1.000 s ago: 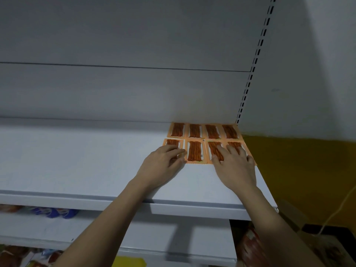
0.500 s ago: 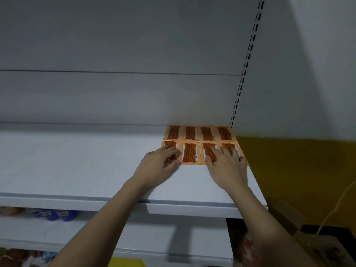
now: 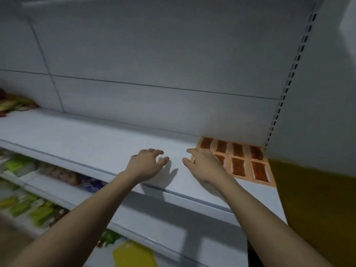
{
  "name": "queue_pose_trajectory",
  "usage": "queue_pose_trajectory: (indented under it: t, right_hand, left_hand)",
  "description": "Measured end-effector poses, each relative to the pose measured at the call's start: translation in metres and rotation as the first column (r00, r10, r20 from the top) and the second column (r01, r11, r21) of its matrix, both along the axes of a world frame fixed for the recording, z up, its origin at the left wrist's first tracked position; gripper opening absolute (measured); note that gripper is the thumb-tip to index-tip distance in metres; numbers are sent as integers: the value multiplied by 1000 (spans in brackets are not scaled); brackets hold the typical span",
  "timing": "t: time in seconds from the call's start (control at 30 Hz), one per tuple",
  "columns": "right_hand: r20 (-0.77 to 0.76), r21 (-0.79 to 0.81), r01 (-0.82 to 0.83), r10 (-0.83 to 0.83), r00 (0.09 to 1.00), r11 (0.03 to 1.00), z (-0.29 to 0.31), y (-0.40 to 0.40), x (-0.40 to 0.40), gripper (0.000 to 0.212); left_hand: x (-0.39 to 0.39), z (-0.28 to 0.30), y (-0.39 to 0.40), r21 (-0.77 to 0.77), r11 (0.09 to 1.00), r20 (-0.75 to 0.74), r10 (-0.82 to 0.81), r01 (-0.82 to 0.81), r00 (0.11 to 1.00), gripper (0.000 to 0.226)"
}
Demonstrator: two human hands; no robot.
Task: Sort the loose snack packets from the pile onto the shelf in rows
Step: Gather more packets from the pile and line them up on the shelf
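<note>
1. Where the shelf [image 3: 96, 143] meets its right-hand upright, eight orange snack packets [image 3: 238, 160] are seen lying flat in two rows of four, edges touching.
2. Left hand [image 3: 146, 164]: shown above bare shelf, fingers loosely spread, nothing held.
3. Right hand [image 3: 204, 164]: shown with fingers extended over the near-left packet; nothing is pinched, and contact cannot be told.
4. Handling, as judged: the packets are taken to be light, thin, flexible and probably slick, so they are easily slid or dislodged.
5. Hold, as advised: a packet is best pinched at a sealed edge, or squared by flat fingertip pressure.
6. Pile [image 3: 13, 105]: blurred packets are visible at the shelf's far left.
</note>
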State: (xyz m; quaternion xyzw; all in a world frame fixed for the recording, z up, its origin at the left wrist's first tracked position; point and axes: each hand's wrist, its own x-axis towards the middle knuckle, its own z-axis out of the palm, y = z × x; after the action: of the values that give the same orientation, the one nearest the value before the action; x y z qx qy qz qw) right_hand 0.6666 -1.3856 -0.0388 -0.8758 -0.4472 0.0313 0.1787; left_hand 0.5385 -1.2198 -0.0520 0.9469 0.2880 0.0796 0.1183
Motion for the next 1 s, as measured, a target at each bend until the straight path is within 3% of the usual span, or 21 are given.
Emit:
queue_pose_trajectory:
  t: [0.4,0.7,1.0]
  right_hand:
    - [67,-50,-344,347,936,938,36,209,-147,45]
    - [-55,-22,-538,536,842,843,46,415,-303,40]
    - [-117,40,-611,611,783,791,63,569,-359,33]
  left_hand:
    - [-195,37,152,59,927,-43,374,-371,927,57]
    - [-370,53,305,-27,848,-4,529,-529,848,50]
    - [-418,71,443,10,787,31,617,-617,786,48]
